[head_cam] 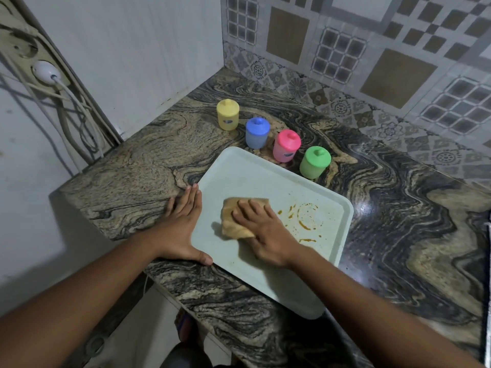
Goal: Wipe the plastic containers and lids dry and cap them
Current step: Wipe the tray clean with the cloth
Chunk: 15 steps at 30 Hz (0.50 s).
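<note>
Yellow jar [228,115], blue jar [257,134], pink jar [286,146], green jar [314,163] stand capped, aligned.

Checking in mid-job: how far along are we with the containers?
Done, by the look of it: the yellow, blue, pink and green containers stand capped behind the tray. In hand: the right hand presses a cloth on the tray while the left hand rests against its edge. Left: orange stains beside the cloth.

We're in a home kitchen here: a swirled stone countertop [148,160] runs into a corner, patterned wall tiles [372,62] rise behind it, a socket strip [29,49] with a white plug [43,71] hangs on the left wall, and four capped plastic containers [257,134] line up beside a serving tray [252,176].
</note>
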Each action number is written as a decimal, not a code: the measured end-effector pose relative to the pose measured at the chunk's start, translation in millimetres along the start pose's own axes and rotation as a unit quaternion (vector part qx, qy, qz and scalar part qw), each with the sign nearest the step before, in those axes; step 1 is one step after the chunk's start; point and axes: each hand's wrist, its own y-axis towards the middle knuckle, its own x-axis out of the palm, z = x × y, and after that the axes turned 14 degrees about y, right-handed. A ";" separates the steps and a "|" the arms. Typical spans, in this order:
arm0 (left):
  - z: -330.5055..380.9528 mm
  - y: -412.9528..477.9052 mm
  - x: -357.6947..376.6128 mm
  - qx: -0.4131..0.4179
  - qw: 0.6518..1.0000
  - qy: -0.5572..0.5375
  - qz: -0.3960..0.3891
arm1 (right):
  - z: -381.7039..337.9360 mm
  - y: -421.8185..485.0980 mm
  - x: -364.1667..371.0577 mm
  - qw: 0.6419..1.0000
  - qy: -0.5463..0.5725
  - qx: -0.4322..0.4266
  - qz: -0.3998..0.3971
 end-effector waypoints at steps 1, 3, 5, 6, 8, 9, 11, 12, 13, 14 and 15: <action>1.0 0.0 0.3 0.002 1.000 -0.003 0.000 | -4.5 -7.9 6.5 1.000 0.003 -0.009 -0.011; 0.8 0.9 0.1 0.005 1.000 -0.006 -0.001 | -13.2 -19.8 16.1 0.999 0.017 -0.014 -0.029; 1.0 2.0 -0.7 0.005 1.000 -0.008 -0.004 | -22.0 -31.8 23.9 0.998 0.023 -0.023 -0.048; 1.1 2.2 -1.1 0.004 1.000 -0.007 -0.004 | -25.1 -37.3 28.1 0.998 0.030 -0.028 -0.055; 1.7 1.9 -1.6 0.004 1.000 -0.003 -0.003 | -29.7 -47.1 34.8 0.996 0.051 -0.031 -0.062; 1.9 1.8 -1.6 0.005 1.000 -0.003 -0.004 | -31.4 -51.1 36.6 0.996 0.059 -0.030 -0.063; 1.4 1.6 -1.8 0.004 1.000 -0.004 -0.004 | -35.3 -56.5 38.7 0.995 0.075 -0.024 -0.065; 1.1 2.0 -1.7 0.005 1.000 -0.005 -0.004 | -36.9 -58.4 39.2 0.994 0.082 -0.022 -0.067; 0.6 2.2 -1.6 0.005 1.000 -0.004 -0.005 | -38.4 -59.7 39.7 0.993 0.090 -0.021 -0.069; 0.4 2.1 -1.6 0.006 1.000 -0.006 -0.005 | -39.5 -60.8 39.7 0.992 0.099 -0.020 -0.071; 0.3 1.6 -1.2 0.007 1.000 -0.008 -0.006 | -40.7 -62.3 39.6 0.991 0.109 -0.017 -0.073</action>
